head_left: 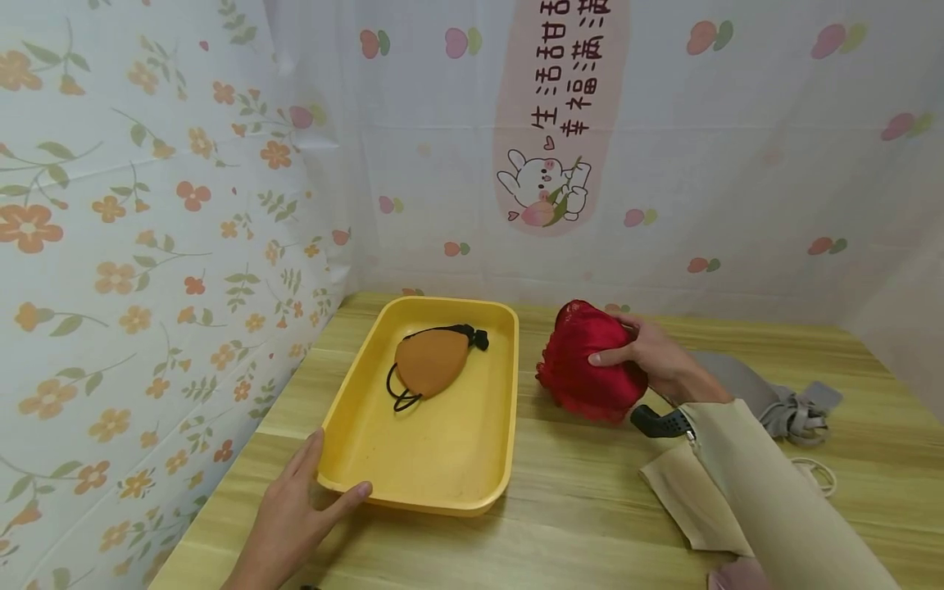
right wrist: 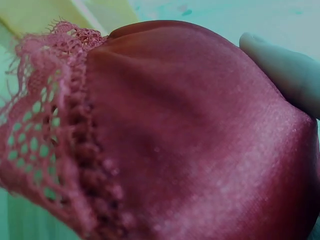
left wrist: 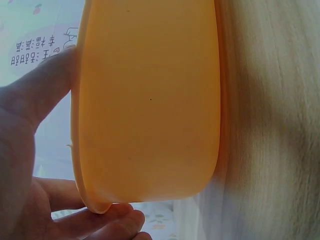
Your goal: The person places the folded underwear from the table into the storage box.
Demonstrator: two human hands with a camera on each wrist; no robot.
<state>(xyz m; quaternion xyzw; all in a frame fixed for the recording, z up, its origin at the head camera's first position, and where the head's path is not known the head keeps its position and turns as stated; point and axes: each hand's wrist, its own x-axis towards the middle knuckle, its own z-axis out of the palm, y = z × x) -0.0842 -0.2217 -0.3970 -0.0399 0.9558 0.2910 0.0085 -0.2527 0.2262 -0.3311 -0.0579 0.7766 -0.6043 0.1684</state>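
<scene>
In the head view, my right hand [head_left: 652, 352] holds a bunched red satin garment with lace trim [head_left: 583, 369] above the table, to the right of the yellow tray [head_left: 416, 504]. The thumb lies on its satin; most other fingers are hidden behind it. The right wrist view shows its domed, cup-like satin [right wrist: 190, 120] and openwork lace edge [right wrist: 40, 140] up close. My left hand [head_left: 291, 500] holds the tray's near left corner, thumb along the near rim and fingers around the left side. Inside the tray lies a folded orange piece with black edging and cords [head_left: 431, 360].
Right of the tray, a grey piece with straps [head_left: 792, 410] and a beige folded piece [head_left: 696, 500] lie on the wooden table [head_left: 575, 508], partly behind the right sleeve. A mauve piece [head_left: 737, 574] shows at the bottom edge. Patterned sheets [head_left: 413, 164] hang behind and left.
</scene>
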